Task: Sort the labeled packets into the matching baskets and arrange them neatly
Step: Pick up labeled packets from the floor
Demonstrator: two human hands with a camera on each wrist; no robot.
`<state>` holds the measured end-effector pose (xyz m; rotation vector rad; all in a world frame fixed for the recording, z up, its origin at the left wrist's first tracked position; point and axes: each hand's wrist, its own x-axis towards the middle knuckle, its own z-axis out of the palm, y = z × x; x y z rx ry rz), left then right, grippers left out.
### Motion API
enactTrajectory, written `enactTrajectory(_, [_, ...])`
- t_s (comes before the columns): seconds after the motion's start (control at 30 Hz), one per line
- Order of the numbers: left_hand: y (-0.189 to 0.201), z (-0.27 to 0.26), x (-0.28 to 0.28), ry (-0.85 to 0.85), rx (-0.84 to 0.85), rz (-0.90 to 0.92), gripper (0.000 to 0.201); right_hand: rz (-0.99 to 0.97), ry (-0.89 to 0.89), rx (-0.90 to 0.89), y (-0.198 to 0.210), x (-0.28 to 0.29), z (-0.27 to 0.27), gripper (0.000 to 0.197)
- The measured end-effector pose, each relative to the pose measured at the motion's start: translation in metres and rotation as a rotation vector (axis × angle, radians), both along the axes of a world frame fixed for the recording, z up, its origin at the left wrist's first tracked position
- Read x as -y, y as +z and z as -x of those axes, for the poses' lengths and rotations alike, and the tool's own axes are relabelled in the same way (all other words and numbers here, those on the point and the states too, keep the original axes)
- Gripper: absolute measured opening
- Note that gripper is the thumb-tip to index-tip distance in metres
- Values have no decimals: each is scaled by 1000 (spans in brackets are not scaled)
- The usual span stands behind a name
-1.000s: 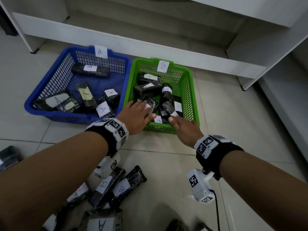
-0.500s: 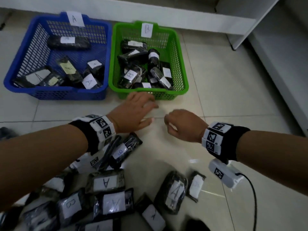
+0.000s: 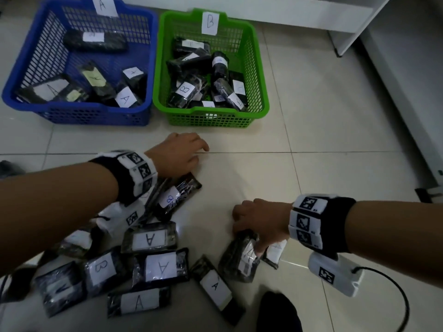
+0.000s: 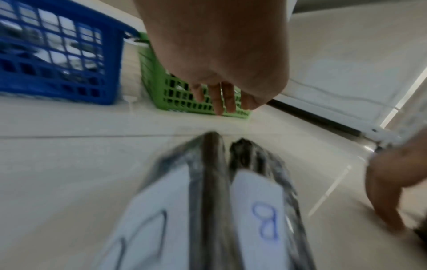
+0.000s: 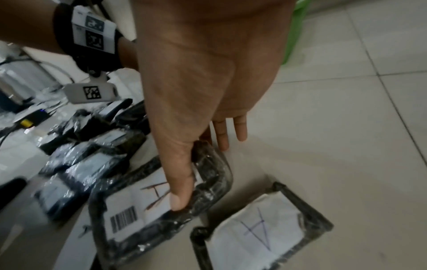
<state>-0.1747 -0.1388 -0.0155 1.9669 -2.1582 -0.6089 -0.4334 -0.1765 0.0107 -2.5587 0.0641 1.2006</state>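
Fingers (image 5: pixel 180 190) of the right hand (image 3: pixel 260 221) pinch an A packet (image 3: pixel 239 258), half hiding its label; left hand (image 3: pixel 177 153) hangs slack over bare floor (image 3: pixel 311 140).

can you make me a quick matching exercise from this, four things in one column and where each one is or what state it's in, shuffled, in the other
Things
1. blue basket
2. green basket
3. right hand
4. left hand

Places or states
a. holds nothing, above the packet marked B
b. tagged B, right of the other basket
c. grips a packet marked A
d. tagged A, left of the other basket

Pairs: 1-d, 2-b, 3-c, 4-a
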Motion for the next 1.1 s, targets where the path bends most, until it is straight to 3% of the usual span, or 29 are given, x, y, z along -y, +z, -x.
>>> enactTrajectory(0.13, [12,-19,6,83,-122,-250,32,-41,-287,86,2,14,-11,52])
enactTrajectory(0.27, [13,-14,0,-34,-10,-508,67,-17,-444,282,12,34,-27,47])
enactTrajectory(0.37, [6,-2,-7,-121,220,-507,78,34,-481,352,13,46,-32,48])
enactTrajectory(0.47, [0,10,-11,-127,271,-460,69,65,-487,351,10,50,-31,48])
enactTrajectory(0.6, [4,14,-9,-36,-1,-459,49,58,-524,393,7,49,-27,50])
enactTrajectory(0.73, [20,1,4,123,-264,-398,29,67,-570,608,12,52,-27,55])
enactTrajectory(0.8, [34,-9,13,199,-403,-397,29,107,-622,735,18,58,-32,54])
enactTrajectory(0.97, [66,-36,31,413,-773,-258,18,231,-861,1027,27,74,-46,49])
enactTrajectory(1.1, [75,-57,47,561,-916,-79,14,285,-1076,1164,27,87,-50,50])
